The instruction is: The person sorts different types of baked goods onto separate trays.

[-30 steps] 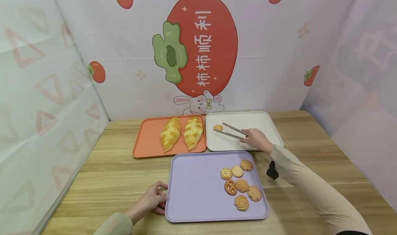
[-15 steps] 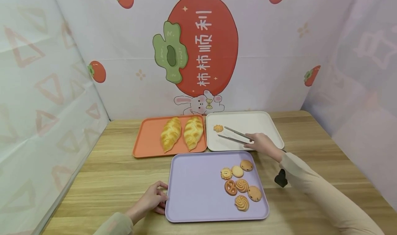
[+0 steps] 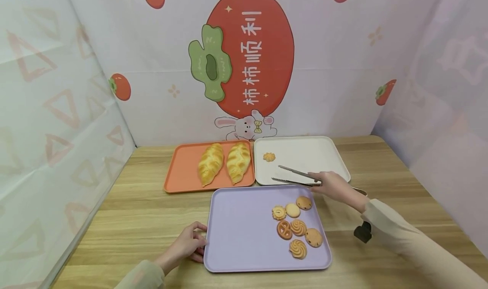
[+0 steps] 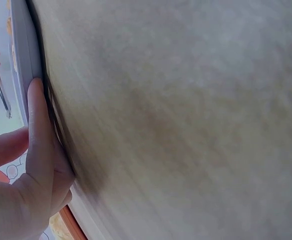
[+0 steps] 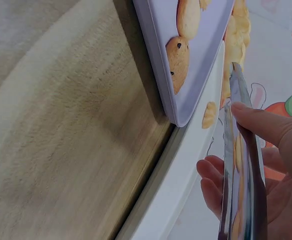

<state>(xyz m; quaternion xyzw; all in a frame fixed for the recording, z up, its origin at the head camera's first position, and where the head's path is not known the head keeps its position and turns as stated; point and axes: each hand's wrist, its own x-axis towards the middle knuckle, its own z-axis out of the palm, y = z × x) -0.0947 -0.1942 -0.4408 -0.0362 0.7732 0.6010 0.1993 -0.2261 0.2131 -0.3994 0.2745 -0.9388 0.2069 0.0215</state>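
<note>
In the head view my right hand [image 3: 335, 188] holds metal tongs [image 3: 299, 176] over the front edge of the white tray [image 3: 305, 143]. Nothing is between the parted tong arms. One small flower-shaped cookie [image 3: 269, 157] lies on that tray, left of the tong tips. The right wrist view shows the thumb [image 5: 255, 120] against the tongs. My left hand [image 3: 187, 243] touches the left edge of the lilac tray [image 3: 236, 229]; in the left wrist view a fairly straight finger [image 4: 40, 125] lies against the tray's side. Several cookies, including a pretzel-shaped one [image 3: 284, 229], sit at that tray's right side.
An orange tray [image 3: 183, 170] with two croissant-like breads [image 3: 211, 164] stands at the back left, beside the white tray. The wooden table [image 3: 141, 204] ends at a printed cloth wall [image 3: 152, 111] behind. A black object [image 3: 363, 232] is at the right sleeve.
The right hand has drawn the tongs away from the flower-shaped cookie, to the right and towards me. The cookie stays on the white tray. My left hand keeps its place.
</note>
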